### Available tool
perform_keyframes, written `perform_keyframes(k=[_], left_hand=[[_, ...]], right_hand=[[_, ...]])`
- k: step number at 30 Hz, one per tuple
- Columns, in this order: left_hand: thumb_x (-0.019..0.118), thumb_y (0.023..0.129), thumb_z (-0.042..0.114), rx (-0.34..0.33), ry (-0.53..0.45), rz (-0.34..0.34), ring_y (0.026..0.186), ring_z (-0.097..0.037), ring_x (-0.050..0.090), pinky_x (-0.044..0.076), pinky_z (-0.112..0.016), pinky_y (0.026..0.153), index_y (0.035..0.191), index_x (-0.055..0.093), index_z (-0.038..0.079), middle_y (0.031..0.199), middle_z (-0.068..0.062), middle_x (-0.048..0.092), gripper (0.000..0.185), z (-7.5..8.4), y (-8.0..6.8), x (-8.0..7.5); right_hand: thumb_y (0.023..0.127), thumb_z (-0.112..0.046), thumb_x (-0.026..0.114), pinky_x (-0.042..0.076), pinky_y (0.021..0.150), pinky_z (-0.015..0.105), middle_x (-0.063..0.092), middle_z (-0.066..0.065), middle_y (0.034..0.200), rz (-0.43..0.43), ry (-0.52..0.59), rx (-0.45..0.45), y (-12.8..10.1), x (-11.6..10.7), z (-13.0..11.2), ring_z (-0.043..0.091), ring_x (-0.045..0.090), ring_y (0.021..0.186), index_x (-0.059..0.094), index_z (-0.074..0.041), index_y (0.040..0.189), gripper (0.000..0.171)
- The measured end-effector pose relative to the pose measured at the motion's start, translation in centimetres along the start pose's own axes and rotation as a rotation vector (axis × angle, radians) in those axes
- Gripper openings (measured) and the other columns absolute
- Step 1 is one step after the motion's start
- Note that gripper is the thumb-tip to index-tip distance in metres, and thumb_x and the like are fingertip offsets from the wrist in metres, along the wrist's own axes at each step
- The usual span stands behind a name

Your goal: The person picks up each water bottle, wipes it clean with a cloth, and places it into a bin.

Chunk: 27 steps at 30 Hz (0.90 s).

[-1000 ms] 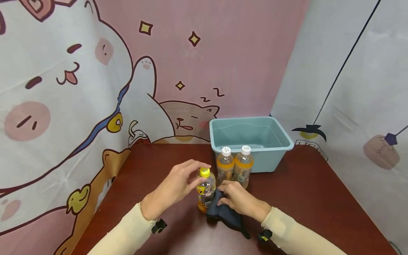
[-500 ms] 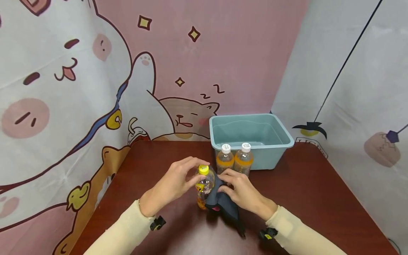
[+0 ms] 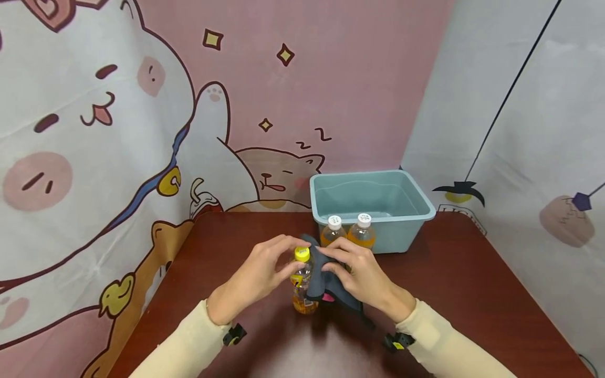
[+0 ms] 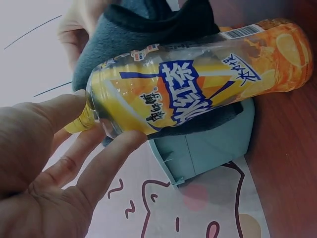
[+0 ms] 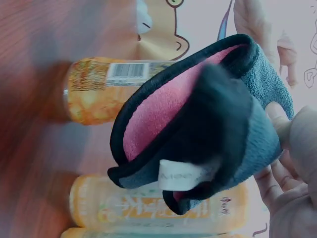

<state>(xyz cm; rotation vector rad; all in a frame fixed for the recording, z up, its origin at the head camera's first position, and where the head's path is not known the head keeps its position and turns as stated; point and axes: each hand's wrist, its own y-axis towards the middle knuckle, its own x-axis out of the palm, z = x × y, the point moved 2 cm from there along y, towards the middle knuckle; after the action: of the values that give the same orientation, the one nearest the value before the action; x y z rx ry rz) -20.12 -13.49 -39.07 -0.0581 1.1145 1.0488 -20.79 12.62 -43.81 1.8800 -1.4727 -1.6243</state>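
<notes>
A plastic drink bottle [image 3: 302, 303] with a yellow cap stands upright on the table; its orange and yellow label faces the left wrist camera. My left hand [image 3: 260, 270] holds it by the cap and neck, thumb on one side and fingers on the other. On the bottle's right side lies a folded dark grey cloth [image 3: 317, 275], wrapping partly behind it. My right hand [image 3: 366, 270] pinches this cloth near its top. In the right wrist view, the cloth's pink inner side, black edging and a white tag [image 5: 181, 176] show, its lower part hanging loose.
Two white-capped drink bottles [image 3: 334, 234] stand side by side just behind my right hand, partly hidden by it. Behind them is a light blue plastic bin [image 3: 402, 233]. A cartoon-print curtain [image 3: 359, 84] hangs around the dark red table [image 3: 227, 236].
My right hand has moved up slightly, lifting the cloth along the bottle's right side until its top reaches behind the cap. My left hand keeps its hold on the cap.
</notes>
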Motion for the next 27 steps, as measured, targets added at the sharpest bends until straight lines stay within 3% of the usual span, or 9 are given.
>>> perform_keyframes(k=[5, 11, 19, 25, 27], left_hand=[[0.096, 0.099, 0.013, -0.011, 0.003, 0.005, 0.118, -0.018, 0.081, 0.071, -0.043, 0.107, 0.145, 0.075, 0.012, 0.134, -0.004, 0.082, 0.05, 0.0, 0.19, -0.07], [0.094, 0.1, 0.012, -0.033, -0.011, 0.007, 0.118, -0.021, 0.085, 0.072, -0.045, 0.104, 0.141, 0.069, 0.014, 0.126, -0.004, 0.083, 0.048, -0.09, 0.04, 0.1], [0.094, 0.1, 0.01, -0.03, -0.021, 0.01, 0.118, -0.024, 0.086, 0.072, -0.046, 0.103, 0.138, 0.067, 0.014, 0.119, -0.005, 0.083, 0.047, -0.13, 0.2, 0.25], [0.095, 0.1, 0.013, -0.05, 0.0, 0.003, 0.118, -0.022, 0.086, 0.072, -0.041, 0.103, 0.139, 0.067, 0.016, 0.118, -0.002, 0.084, 0.048, -0.1, 0.14, 0.3], [0.095, 0.1, 0.013, -0.054, -0.003, 0.0, 0.119, -0.021, 0.086, 0.072, -0.041, 0.103, 0.139, 0.067, 0.016, 0.118, -0.002, 0.084, 0.048, -0.07, 0.07, 0.36]], right_hand=[[0.093, -0.002, 0.095, 0.056, 0.073, 0.014, 0.079, 0.003, 0.114, 0.008, -0.018, -0.018, 0.81, -0.17, -0.22, 0.009, 0.072, 0.088, 0.085, -0.004, 0.137, 0.045], [0.094, -0.009, 0.095, 0.06, 0.078, 0.015, 0.078, 0.003, 0.12, -0.043, 0.0, 0.04, 0.81, -0.05, -0.5, 0.01, 0.074, 0.096, 0.083, -0.005, 0.142, 0.05], [0.092, -0.016, 0.096, 0.06, 0.068, 0.025, 0.075, 0.005, 0.123, -0.079, -0.004, 0.08, 0.79, 0.0, -0.5, 0.009, 0.067, 0.089, 0.081, -0.002, 0.145, 0.057], [0.093, -0.017, 0.096, 0.057, 0.069, 0.018, 0.075, 0.003, 0.123, -0.105, 0.021, 0.11, 0.7, -0.15, -0.53, 0.008, 0.067, 0.09, 0.081, -0.002, 0.145, 0.056], [0.093, -0.018, 0.095, 0.059, 0.068, 0.021, 0.075, 0.003, 0.123, -0.117, 0.029, 0.129, 0.52, -0.12, -0.51, 0.007, 0.067, 0.091, 0.081, -0.003, 0.145, 0.056]])
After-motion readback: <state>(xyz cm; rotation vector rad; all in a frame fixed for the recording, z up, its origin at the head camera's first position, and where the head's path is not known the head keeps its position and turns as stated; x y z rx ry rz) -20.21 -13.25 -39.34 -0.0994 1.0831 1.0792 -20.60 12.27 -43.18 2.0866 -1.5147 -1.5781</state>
